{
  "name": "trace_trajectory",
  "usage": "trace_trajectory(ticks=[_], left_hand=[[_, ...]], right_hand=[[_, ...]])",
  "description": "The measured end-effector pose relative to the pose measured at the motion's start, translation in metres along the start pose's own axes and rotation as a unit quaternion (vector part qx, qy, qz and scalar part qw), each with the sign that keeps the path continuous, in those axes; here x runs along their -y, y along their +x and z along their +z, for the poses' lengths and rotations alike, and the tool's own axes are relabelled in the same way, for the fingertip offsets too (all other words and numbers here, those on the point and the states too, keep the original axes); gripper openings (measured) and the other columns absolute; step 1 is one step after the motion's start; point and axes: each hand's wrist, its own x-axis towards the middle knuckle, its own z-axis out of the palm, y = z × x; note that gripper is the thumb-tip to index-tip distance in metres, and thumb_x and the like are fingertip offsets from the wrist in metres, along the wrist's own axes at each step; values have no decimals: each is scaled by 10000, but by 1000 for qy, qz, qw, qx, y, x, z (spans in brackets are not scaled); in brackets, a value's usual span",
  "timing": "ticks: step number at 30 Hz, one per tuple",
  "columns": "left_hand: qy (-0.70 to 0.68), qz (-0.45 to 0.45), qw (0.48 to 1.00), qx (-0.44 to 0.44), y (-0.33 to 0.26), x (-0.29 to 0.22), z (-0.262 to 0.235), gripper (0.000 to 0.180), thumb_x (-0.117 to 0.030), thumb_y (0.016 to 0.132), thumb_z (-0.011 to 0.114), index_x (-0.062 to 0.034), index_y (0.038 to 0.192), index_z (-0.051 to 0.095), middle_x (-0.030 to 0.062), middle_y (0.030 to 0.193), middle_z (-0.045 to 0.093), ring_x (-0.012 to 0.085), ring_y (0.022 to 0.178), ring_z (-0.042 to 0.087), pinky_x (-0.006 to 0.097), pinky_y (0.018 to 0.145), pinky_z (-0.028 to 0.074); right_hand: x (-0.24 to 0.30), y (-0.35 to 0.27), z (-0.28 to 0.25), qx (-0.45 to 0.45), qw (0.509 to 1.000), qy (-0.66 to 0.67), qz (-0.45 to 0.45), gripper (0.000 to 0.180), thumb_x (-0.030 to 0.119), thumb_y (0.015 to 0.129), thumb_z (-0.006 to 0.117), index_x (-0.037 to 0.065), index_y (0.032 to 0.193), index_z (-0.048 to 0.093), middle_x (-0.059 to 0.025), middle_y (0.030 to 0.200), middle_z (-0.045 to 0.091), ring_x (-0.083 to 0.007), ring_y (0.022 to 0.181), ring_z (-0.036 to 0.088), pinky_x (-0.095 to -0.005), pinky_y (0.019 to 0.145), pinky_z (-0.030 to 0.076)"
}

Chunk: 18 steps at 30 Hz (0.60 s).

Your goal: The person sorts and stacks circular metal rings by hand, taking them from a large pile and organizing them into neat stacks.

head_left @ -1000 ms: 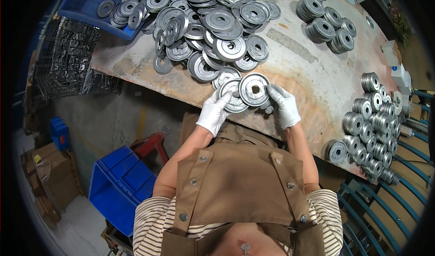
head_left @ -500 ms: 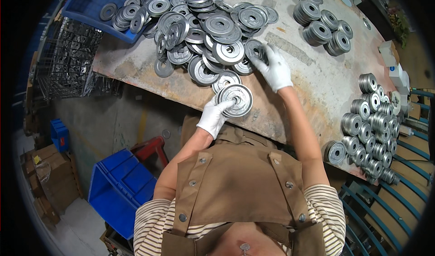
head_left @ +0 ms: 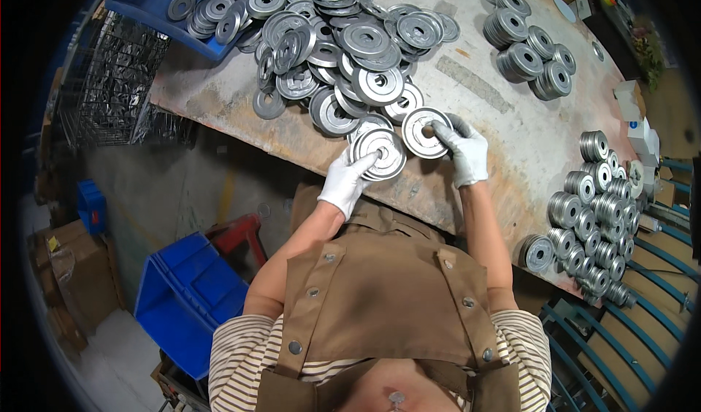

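My left hand (head_left: 346, 181), in a white glove, grips a small stack of round grey metal discs (head_left: 378, 154) near the table's front edge, thumb over the top one's centre. Just right of it, my gloved right hand (head_left: 465, 149) pinches a single metal disc (head_left: 426, 132) by its right side; the fingers reach to its centre hole. The two hands' discs are close together. Behind them spreads a heap of loose discs (head_left: 365, 40), several of them lying right beside the held ones.
A blue bin (head_left: 146, 7) with discs stands at the far left of the table (head_left: 241, 105). Stacked discs stand at the far right (head_left: 522, 60) and near right (head_left: 606, 208). A wire basket (head_left: 120, 76) stands left; a blue crate (head_left: 191, 295) lies below the table edge.
My right hand has drawn a disc out of the heap toward me, next to the left hand's stack. The left hand has stayed nearly in place, holding its discs.
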Motion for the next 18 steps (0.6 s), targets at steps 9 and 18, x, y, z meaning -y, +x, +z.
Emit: trace_trajectory(ticks=[9,18], left_hand=[[-4,-6,1000,25,0,-3,0,400,-29,935,576,-36,1329,509,73,1224,626,194,1094,626,392,940,526],[-42,-18,999,20,0,-4,-4,343,-10,939,572,-29,1281,544,75,1194,636,188,1061,643,372,915,547]], right_hand=[[-23,-16,-8,37,996,72,38,359,148,924,639,-71,1207,613,-128,1071,685,-148,893,653,-257,734,535],[-15,-29,-7,91,978,142,125,405,119,927,616,-77,1276,551,-143,1142,658,-205,935,676,-305,727,580]])
